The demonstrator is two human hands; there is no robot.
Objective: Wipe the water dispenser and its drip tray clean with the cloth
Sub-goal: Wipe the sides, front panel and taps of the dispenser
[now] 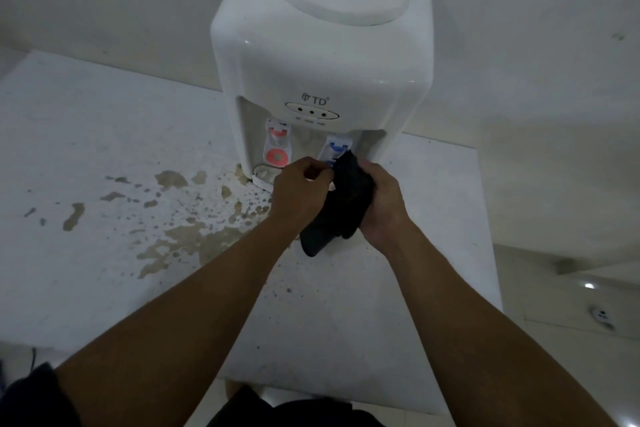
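Water dispenser, white, stood on a stained white surface, marked "TD" above three small lights whose labels were too small to read. Both hands held a dark cloth just before the drip tray: right hand wrapped around it, left hand pinching its edge, fingers curled. They seemed to be refolding it; next, pressing it onto the tray beneath the red and blue taps.

"TD" logo on water dispenser front.
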